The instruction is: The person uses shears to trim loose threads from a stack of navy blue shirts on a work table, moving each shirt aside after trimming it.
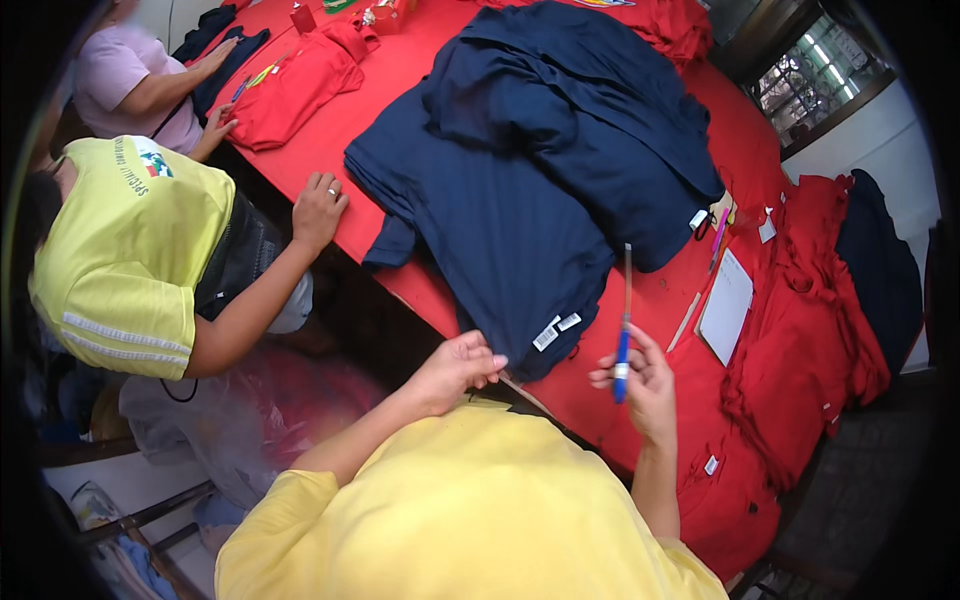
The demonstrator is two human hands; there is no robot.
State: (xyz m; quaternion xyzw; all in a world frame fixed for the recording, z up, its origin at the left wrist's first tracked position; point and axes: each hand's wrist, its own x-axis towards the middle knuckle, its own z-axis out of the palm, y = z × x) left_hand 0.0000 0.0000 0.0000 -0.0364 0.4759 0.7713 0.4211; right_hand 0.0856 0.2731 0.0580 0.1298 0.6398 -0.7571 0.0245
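Note:
My left hand (457, 372) is closed in a pinch at the near corner of a dark navy garment (510, 240), by the table's front edge. White tags (547, 334) with barcodes lie on that garment close to the pinched corner. In my right hand (645, 385), to the right of the garment, is a slim tool (622, 362) with a blue handle and a long thin metal shaft. The shaft points away from me, and its tip stands apart from the tags. More navy garments (590, 90) lie heaped behind, overlapping the first one.
The table (400, 290) has a red cover. Red garments (800, 300) hang over its right side, beside a white notepad (726, 306), a pink pen (720, 230) and small scissors (702, 228). At the left, a person in a yellow shirt (140, 250) rests a hand on the edge.

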